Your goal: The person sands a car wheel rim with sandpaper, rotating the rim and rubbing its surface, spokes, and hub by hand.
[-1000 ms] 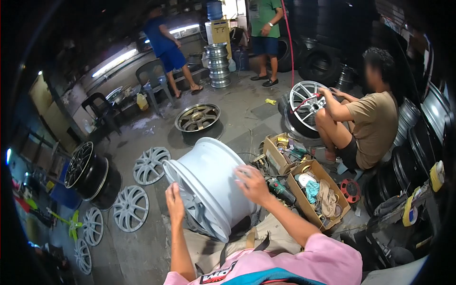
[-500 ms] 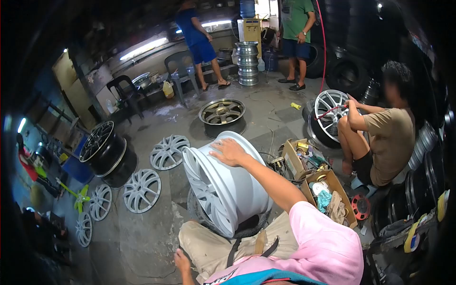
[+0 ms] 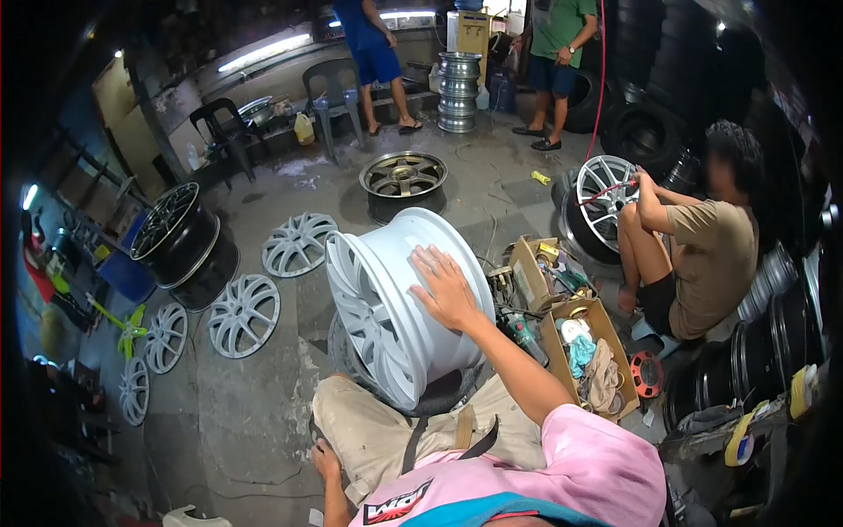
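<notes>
A silver-grey alloy wheel rim (image 3: pixel 392 307) stands on edge in front of my knees, tilted, with its spoked face turned left. It rests on a dark tire (image 3: pixel 448 395), mostly hidden beneath it. My right hand (image 3: pixel 445 288) lies flat on the rim's outer barrel, fingers stretched and a little apart. Low beside my left knee is my left hand (image 3: pixel 325 458), away from the rim. Its fingers are mostly hidden, and a dark shape sits just above them.
Grey spoked wheel faces (image 3: pixel 244 316) lie on the floor at left, near stacked black rims (image 3: pixel 180 237). A bronze rim (image 3: pixel 404 176) lies ahead. Cardboard boxes (image 3: pixel 628 400) of tools and rags stand at right. A seated person (image 3: pixel 716 246) handles another rim (image 3: pixel 606 198); two people stand behind.
My right hand has slid right and down along the rim's barrel, away from its front edge. My left hand has drawn slightly left and up. The view has shifted.
</notes>
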Demonstrator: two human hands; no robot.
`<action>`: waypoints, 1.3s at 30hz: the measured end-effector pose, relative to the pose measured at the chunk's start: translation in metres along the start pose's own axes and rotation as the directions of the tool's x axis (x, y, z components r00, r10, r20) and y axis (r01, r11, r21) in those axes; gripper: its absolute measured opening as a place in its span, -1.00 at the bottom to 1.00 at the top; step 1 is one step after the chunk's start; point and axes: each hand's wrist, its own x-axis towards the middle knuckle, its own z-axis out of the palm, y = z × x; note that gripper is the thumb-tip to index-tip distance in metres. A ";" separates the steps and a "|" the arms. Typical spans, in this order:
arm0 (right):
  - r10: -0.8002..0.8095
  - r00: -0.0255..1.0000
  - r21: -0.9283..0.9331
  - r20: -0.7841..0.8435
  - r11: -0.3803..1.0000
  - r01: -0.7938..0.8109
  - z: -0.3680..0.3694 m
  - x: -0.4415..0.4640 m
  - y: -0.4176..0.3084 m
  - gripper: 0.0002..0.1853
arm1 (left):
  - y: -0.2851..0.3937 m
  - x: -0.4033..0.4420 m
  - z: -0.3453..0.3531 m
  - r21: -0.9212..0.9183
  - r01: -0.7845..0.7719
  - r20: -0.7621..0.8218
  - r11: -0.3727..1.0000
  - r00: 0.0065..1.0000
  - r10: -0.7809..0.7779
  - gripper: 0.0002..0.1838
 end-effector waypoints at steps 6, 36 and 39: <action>0.015 1.000 -0.029 -0.019 0.999 -0.016 -0.001 -0.021 -0.003 -0.33 | -0.026 0.007 0.015 -0.019 0.051 0.115 0.999 0.992 -0.048 -0.32; 0.803 0.375 -0.153 0.463 0.490 -0.858 -0.005 -0.558 -0.027 -0.65 | 0.567 0.007 0.021 0.220 -0.967 0.366 0.129 0.204 0.908 -0.10; 0.785 0.368 -0.137 0.498 0.490 -0.861 0.004 -0.549 -0.025 -0.65 | 0.563 0.001 0.035 0.411 -0.894 0.521 0.181 0.392 0.758 0.22</action>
